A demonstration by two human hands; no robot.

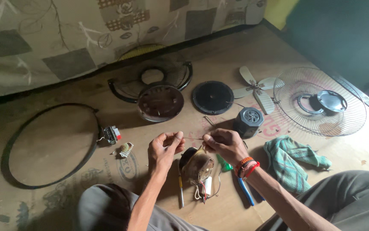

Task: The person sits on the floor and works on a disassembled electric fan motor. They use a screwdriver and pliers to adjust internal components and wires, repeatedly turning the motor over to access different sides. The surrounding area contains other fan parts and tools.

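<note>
Both grips — left hand [164, 147], right hand [223, 144] — are being pinched on a thin wire [193, 138] above the motor [197, 166]; fan blade [255, 88] and grille [319, 102] are lying detached — reassembly is being left undone.

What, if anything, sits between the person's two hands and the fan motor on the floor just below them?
Nothing visible does. The left hand and right hand pinch a thin wire stretched between them, directly above the fan motor; the gap down to it looks open. Hand tools lie beside the motor, not over it.
</note>
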